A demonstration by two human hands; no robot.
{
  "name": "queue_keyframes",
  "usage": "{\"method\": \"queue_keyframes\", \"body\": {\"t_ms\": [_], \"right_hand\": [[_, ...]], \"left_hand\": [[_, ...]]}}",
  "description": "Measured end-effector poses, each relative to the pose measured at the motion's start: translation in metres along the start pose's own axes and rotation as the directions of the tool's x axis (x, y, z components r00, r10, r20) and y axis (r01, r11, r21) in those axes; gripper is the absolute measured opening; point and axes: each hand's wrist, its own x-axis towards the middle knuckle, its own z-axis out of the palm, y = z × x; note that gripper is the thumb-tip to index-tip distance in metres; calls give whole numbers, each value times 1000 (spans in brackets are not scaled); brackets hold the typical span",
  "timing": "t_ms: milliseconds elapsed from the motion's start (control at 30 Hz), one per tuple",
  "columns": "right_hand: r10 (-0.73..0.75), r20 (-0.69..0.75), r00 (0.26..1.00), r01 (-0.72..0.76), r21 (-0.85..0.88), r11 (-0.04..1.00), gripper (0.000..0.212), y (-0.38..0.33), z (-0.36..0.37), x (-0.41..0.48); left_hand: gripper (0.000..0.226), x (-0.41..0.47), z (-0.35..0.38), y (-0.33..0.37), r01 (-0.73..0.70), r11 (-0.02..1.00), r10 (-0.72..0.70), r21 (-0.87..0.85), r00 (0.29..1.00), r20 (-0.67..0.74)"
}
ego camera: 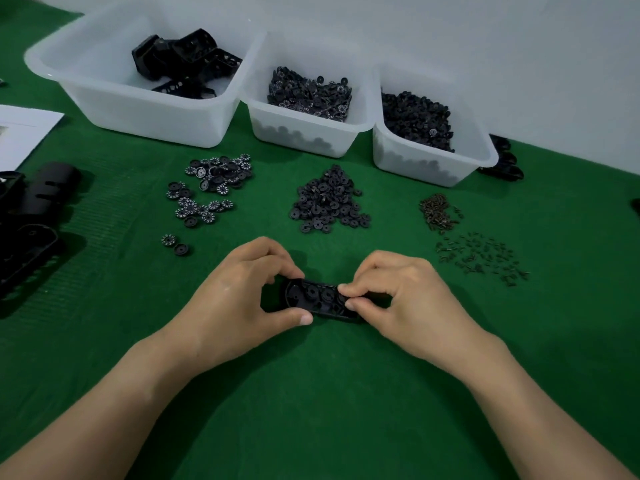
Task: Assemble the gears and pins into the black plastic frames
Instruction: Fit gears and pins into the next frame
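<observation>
A black oval plastic frame [313, 297] lies on the green cloth between my hands, with small gears seated inside it. My left hand [242, 292] grips its left end, thumb on the near edge and fingers curled over the far edge. My right hand [401, 296] pinches the frame's right end between thumb and fingertips; whether a small part sits in that pinch is hidden. Loose piles lie beyond: numbered gears [211, 188], plain black gears [329, 200], brownish pins [438, 213] and dark pins [481, 258].
Three translucent bins stand at the back: one with black frames [145, 109], one with numbered gears [304, 133], one with black gears [429, 161]. Assembled black frames [31, 216] are stacked at the left edge, and white paper [24, 133] lies behind them.
</observation>
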Motion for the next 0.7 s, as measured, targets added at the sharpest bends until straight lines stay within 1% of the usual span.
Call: {"method": "queue_keyframes", "body": {"t_ms": [100,167,200,300,367,500,600,700], "right_hand": [[118,52,992,-127,211,969,24,5,-7,-2],[145,35,989,-149,283,947,24,7,-9,-5],[134,25,991,-136,267,954,21,7,-7,-6],[69,9,998,-69,103,992,12,5,0,-7],[71,-18,997,-69,87,994,12,7,0,-11],[161,-176,971,-132,165,977,13,26,-13,-33],[255,-285,924,-217,158,963,11,49,-24,-57],[343,-354,870,-309,151,939,10,73,-38,-80]], "left_hand": [[40,-1,0,1,2,1000,-2,-3,1000,-1],[38,-1,0,0,5,1000,-5,1,1000,-1],[37,-1,1,0,2,1000,-2,5,1000,-3],[37,1,2,2,-11,999,12,31,1000,-8],[42,4,3,4,-25,997,24,68,1000,4],[53,15,12,15,-68,989,61,130,997,52],[60,25,28,32,-113,980,102,166,992,71],[62,36,51,54,-158,969,141,190,985,97]]}}
